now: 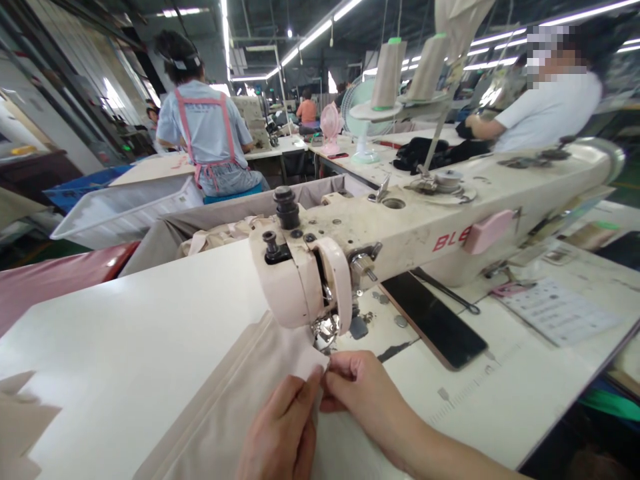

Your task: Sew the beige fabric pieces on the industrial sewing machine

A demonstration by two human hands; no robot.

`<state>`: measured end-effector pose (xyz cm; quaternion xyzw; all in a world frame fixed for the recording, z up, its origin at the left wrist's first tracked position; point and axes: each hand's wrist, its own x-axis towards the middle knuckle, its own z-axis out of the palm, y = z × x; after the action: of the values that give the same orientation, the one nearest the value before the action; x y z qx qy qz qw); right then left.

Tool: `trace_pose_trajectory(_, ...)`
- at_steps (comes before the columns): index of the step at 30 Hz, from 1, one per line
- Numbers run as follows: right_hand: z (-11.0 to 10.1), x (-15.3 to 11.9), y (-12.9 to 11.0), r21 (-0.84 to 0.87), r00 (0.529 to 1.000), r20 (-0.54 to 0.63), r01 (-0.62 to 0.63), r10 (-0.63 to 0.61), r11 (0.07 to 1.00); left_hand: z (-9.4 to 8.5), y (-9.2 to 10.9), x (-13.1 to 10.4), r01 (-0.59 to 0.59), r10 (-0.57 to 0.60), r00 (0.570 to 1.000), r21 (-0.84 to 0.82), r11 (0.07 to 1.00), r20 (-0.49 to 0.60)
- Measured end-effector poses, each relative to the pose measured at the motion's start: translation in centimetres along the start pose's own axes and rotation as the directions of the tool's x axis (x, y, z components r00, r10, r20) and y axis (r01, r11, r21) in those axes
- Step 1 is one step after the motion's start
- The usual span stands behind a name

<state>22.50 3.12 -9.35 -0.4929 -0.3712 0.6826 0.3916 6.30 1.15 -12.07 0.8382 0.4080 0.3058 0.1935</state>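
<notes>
Beige fabric (240,387) lies on the white table and runs up to the needle area of a cream sewing machine (400,227). My left hand (285,427) presses on the fabric near its right edge, fingers together and pinching it. Just to the right, my right hand (357,387) grips the fabric's corner between thumb and fingers, its fingertips touching those of my left hand. Both hands are right in front of the presser foot (326,330), which is partly hidden by the machine head.
A black phone (435,320) and a dark tool (447,291) lie right of the needle area. More beige pieces (25,427) rest at the far left. Behind the table stands a fabric-lined bin (165,233). Two people sit farther back, left and right.
</notes>
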Motion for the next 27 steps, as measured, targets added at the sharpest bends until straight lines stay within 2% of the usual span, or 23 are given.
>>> trace_pose_trajectory(6, 0.1, 0.0, -0.3, 0.051, 1.0, 0.024, -0.012, 0.011, 0.999, 0.8, -0.1, -0.5, 0.026, -0.028, 0.998, -0.034, 0.999, -0.064)
trace_pose_trajectory(9, 0.0, -0.2, -0.5, 0.069, 0.999, 0.041, -0.018, 0.015, 0.997, 1.3, 0.3, -0.6, 0.048, -0.06, 0.993, -0.117, 0.992, -0.104)
trace_pose_trajectory(11, -0.1, -0.2, -0.5, 0.072, 0.999, 0.049, -0.013, 0.009, 0.997, 1.0, 0.7, -0.2, 0.058, -0.08, 0.992, -0.218, 0.974, -0.094)
trace_pose_trajectory(14, -0.1, -0.1, -0.3, 0.06, 0.999, 0.04, 0.027, -0.029, 0.998, -0.8, 0.9, 1.5, 0.131, -0.128, 0.991, -0.36, 0.924, 0.031)
trace_pose_trajectory(18, 0.1, 0.2, 0.3, 0.014, 0.998, 0.009, 0.065, -0.065, 0.998, -3.2, -0.1, 4.7, 0.276, -0.257, 0.96, -0.256, 0.926, 0.106)
trace_pose_trajectory(21, 0.1, 0.5, 0.7, -0.083, 0.993, -0.058, 0.099, -0.104, 0.992, -3.6, -1.3, 6.5, 0.228, -0.177, 0.955, -0.205, 0.952, 0.24)
trace_pose_trajectory(23, -0.1, 0.7, 0.9, -0.149, 0.987, -0.082, 0.127, -0.14, 0.981, -3.5, -2.0, 7.1, 0.219, -0.142, 0.935, -0.215, 0.952, 0.326)
trace_pose_trajectory(27, -0.2, 0.8, 0.7, -0.197, 0.984, -0.061, 0.15, -0.165, 0.969, -3.5, -2.7, 7.3, 0.379, -0.25, 0.874, -0.263, 0.887, 0.418)
